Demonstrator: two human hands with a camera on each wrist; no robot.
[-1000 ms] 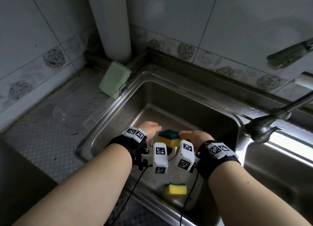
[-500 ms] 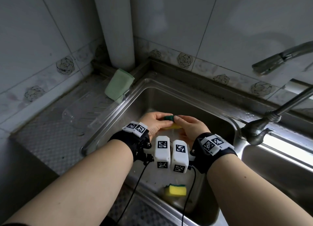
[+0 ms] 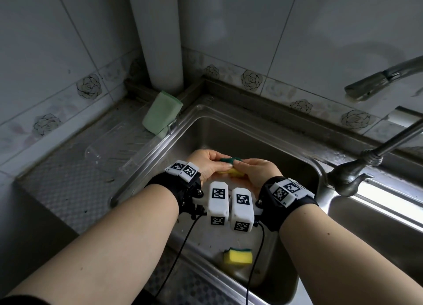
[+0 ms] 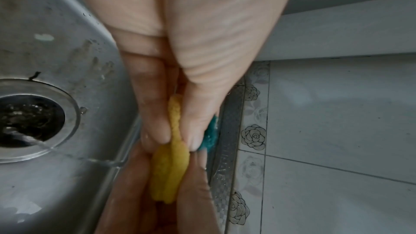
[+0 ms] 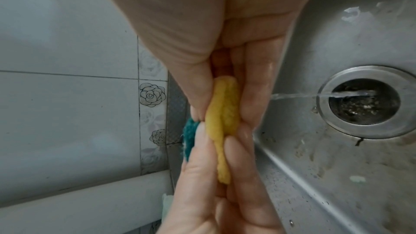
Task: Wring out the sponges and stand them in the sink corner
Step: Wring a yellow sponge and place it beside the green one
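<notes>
Both hands squeeze one yellow sponge with a green scrub side over the steel sink. My left hand grips its left end, my right hand its right end. In the left wrist view the squeezed sponge is flattened between thumb and fingers. The right wrist view shows that sponge pinched thin, and a thin stream of water runs down toward the drain. A second yellow and green sponge lies on the sink floor near the front wall.
A pale green sponge leans at the far left sink corner, below a white pipe. A clear plastic tray lies on the left drainboard. The tap stands at the right, beside a second basin.
The hands rose a little from low in the sink and closed over the sponge, squeezing it nearly out of sight. The sponge on the sink floor has not moved.
</notes>
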